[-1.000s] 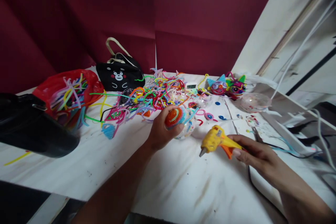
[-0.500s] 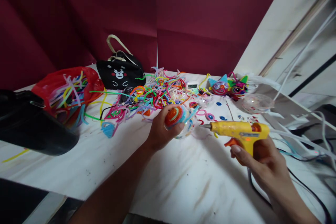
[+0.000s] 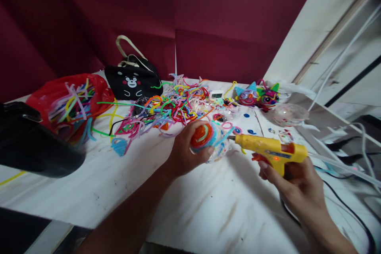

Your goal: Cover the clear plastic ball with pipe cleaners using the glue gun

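While the left hand (image 3: 184,152) wraps around a clear ball (image 3: 212,139) wound with coloured pipe cleaners, holding it just above the white table (image 3: 208,214) near the middle of the scene, the right hand (image 3: 294,186) is clenched on the grip of a yellow glue gun (image 3: 269,149) to the ball's right. The gun's long axis runs nearly level, left to right, and its nozzle points left at the ball's right flank. The tip looks to be touching the surface or just short of it, and a blue strand crossing there makes it hard to tell which. A forefinger (image 3: 264,166) rests at the orange trigger. The ball thus sits between the two hands, cupped by the left and met from the right by the gun's barrel, while the right hand itself stays apart from it at the barrel's other end. Farther back lies a loose heap of pipe cleaners (image 3: 175,105), with a red bag (image 3: 68,99) of more strands at the far left, a black bear-face bag (image 3: 131,81) behind the heap, and two cat-like figures (image 3: 258,96) at the far right.
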Motion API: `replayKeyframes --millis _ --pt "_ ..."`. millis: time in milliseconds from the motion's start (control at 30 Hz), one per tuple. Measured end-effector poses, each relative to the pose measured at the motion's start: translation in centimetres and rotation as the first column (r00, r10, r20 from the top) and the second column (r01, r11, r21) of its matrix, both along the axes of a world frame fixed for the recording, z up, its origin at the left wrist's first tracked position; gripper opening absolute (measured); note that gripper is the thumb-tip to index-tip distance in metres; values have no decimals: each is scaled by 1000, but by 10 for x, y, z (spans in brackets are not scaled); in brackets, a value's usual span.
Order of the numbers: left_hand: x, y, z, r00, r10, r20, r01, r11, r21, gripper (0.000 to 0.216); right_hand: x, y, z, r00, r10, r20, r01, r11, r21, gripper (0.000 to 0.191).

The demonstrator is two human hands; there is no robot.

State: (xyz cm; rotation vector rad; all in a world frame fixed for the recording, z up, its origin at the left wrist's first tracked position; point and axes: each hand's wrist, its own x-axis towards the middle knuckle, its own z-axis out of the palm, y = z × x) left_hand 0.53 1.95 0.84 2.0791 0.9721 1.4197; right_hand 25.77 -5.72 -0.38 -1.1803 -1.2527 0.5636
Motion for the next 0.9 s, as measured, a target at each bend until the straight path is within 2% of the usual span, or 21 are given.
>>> replayKeyframes --millis 200,300,367,500,667,900 --pt "1 -2 1 999 -29 -16 29 999 -27 50 3 -5 -9 1000 -17 -4 17 995 -96 40" --pt "2 -2 2 999 -36 -10 36 999 -29 49 5 -6 -11 999 35 23 -32 992 -120 38" --pt "2 -3 3 999 -47 -1 47 999 -25 49 7 -7 -12 996 66 57 -61 994 -94 38" --pt "3 -3 4 996 -86 3 86 996 -28 48 11 -10 -17 987 37 157 -40 999 14 36" --pt "2 -3 4 995 -100 0 100 995 -25 48 14 -13 -19 972 100 213 -94 995 -36 33" --pt "2 -3 4 992 -125 -18 124 991 -49 48 15 -14 -13 919 75 388 -111 991 70 22"
